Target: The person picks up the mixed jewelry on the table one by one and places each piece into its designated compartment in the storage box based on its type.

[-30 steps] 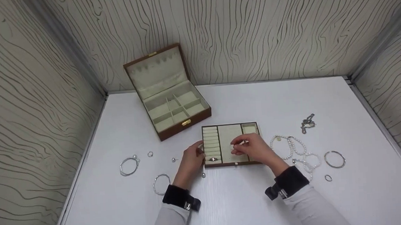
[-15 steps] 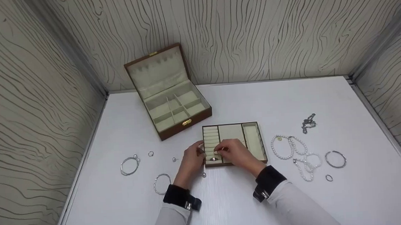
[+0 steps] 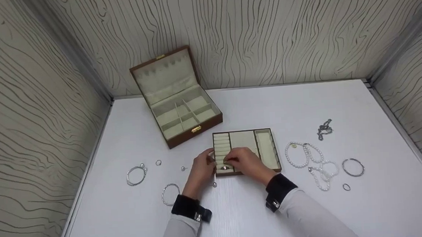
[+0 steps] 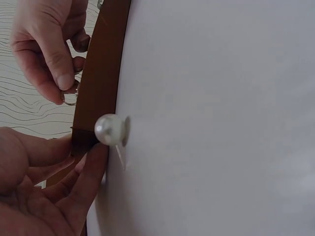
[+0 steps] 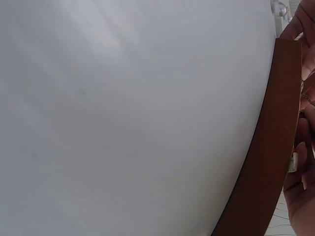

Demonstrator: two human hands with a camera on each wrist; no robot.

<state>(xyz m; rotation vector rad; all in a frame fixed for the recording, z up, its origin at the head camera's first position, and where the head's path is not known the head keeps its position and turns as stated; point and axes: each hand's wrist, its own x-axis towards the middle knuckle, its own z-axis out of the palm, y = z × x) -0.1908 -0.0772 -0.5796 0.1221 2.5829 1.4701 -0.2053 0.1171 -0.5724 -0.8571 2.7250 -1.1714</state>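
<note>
A shallow jewelry tray lies on the white table, with ring rolls on its left side. My left hand grips the tray's near left corner, thumb and fingers on either side of it in the left wrist view. Over the ring rolls, my right hand pinches a thin ring between thumb and fingertip. Another ring, with a stone, sits between the lowest rolls. A pearl earring lies on the table close to the tray corner. In the right wrist view the tray's brown side hides part of the fingers.
Behind stands an open brown jewelry box with divided compartments. Pearl strands, a chain bracelet, a bangle and a ring lie right. More bangles, a small ring and an earring lie left.
My right hand has moved left from the tray's middle panel to the ring rolls, carrying the ring, and lowered slightly there. The left hand has stayed on the tray's corner.
</note>
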